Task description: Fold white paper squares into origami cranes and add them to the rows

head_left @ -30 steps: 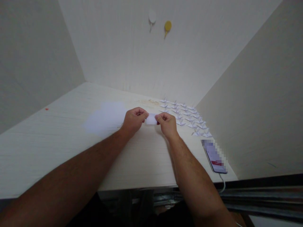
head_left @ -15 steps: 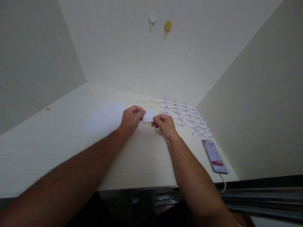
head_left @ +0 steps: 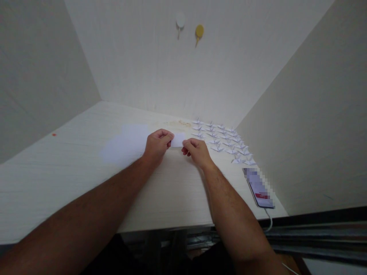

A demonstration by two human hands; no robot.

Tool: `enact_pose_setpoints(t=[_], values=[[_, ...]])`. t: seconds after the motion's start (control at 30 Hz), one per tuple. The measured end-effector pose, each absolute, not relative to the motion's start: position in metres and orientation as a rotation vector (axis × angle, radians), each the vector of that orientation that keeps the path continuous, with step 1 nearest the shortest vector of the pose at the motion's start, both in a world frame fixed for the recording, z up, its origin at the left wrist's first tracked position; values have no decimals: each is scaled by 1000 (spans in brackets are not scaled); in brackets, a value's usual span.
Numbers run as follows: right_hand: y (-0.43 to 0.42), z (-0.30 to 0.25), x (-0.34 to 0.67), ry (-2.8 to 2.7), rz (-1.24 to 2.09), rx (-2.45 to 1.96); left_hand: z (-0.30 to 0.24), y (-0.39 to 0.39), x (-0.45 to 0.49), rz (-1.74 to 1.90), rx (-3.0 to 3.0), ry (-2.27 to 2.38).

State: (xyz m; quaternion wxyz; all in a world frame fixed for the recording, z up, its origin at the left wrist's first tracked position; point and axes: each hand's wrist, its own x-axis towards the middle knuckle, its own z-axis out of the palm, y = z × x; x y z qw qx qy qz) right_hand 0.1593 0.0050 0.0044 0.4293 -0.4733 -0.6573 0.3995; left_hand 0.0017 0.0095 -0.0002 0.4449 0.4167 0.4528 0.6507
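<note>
A small piece of white paper (head_left: 178, 140) is held just above the desk, stretched between both hands. My left hand (head_left: 158, 145) pinches its left edge between thumb and fingers. At the lower right corner, the thumb and forefinger of my right hand (head_left: 197, 151) close on the same paper, with the other fingers curled beneath. Whether the sheet is folded in layers I cannot tell. Beyond my right hand, several folded white paper cranes (head_left: 216, 147) stand in rows on the desk. White paper sheets (head_left: 126, 143) lie to the left of my left hand.
A phone (head_left: 259, 189) with a white cable (head_left: 269, 220) lies near the right wall. Pale panels enclose the desk (head_left: 166, 194) at the back and both sides. A white hook (head_left: 180, 21) and a yellow hook (head_left: 199, 31) are on the back panel.
The view has shifted slightly. Both hands keep their pinch on the small paper, and its face now shows a little more squarely, with a clear lower edge.
</note>
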Motion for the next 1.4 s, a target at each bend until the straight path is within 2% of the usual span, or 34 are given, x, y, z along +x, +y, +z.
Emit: enact_pose_setpoints(t=[0.53, 0.87, 0.97, 1.13, 1.4], values=[[9, 0, 162, -1718, 894, -1214, 3, 9, 1, 1538, 1019, 1153], [7, 2, 163, -1734, 922, -1211, -7, 14, -1, 1477, 959, 1052], [5, 0, 163, -1783, 962, -1196, -7, 13, -1, 1454, 1079, 975], [2, 0, 163, -1855, 1025, -1183, -8, 11, -3, 1270, 1351, 1134], [1, 3, 163, -1814, 1105, -1217, -7, 9, 2, 1295, 1187, 1098]])
